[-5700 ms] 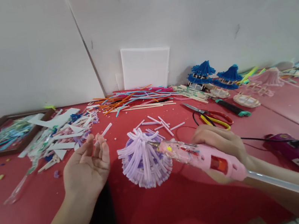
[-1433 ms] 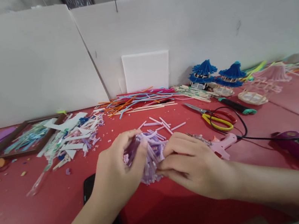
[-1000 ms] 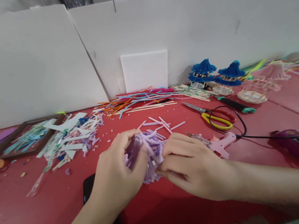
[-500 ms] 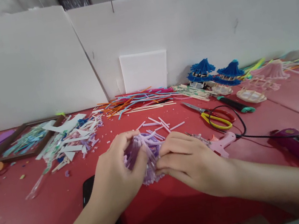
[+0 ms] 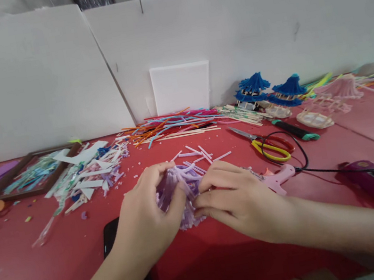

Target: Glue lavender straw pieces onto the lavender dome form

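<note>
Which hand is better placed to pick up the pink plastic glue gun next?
Probably the right hand: the glue gun lies right beside it, while the left hand is across the pale-purple craft piece of thin strips that both hands hold.

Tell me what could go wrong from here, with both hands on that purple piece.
The left hand and right hand grip the purple piece closely, so its thin strands could bend or pull loose. The pink glue gun lies right behind the right hand, which might brush it and get burned if it is hot. The black cable loops over the yellow-handled scissors, so a tug might drag them.
</note>
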The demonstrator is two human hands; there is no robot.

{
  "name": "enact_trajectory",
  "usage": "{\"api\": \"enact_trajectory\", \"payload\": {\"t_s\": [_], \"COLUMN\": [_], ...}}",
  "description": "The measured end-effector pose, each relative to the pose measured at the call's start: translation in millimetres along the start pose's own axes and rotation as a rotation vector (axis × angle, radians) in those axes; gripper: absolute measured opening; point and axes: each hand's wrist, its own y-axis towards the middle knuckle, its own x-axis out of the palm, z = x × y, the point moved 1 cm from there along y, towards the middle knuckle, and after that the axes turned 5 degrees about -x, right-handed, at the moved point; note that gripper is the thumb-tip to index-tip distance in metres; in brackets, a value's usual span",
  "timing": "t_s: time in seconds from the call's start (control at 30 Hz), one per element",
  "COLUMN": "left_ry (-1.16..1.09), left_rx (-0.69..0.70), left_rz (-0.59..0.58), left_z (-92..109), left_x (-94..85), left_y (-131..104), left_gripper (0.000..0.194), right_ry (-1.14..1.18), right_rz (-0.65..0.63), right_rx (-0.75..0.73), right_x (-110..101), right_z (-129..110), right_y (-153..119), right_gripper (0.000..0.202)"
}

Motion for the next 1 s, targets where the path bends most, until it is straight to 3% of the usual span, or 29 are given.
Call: {"api": "enact_trajectory", "payload": {"t_s": [0.33, 0.63, 1.0], "left_ry": [0.003, 0.002, -0.008], "left_rx": [0.007, 0.015, 0.011], "left_rz": [0.016, 0.006, -0.013], "left_z": [-2, -3, -4], "left_x": [2.2, -0.3, 1.8], "left_y": [2, 1, 0], "left_gripper": [0.032, 0.031, 0.032], "right_ry": [-0.003, -0.104, -0.092], "right_rz": [0.019, 0.012, 0.092], "right_rx": [-0.039, -0.248, -0.267], "right_x": [3, 5, 14], "right_z": [1, 15, 15], "right_y": [0, -5, -8], "right_gripper": [0.019, 0.016, 0.009]}}
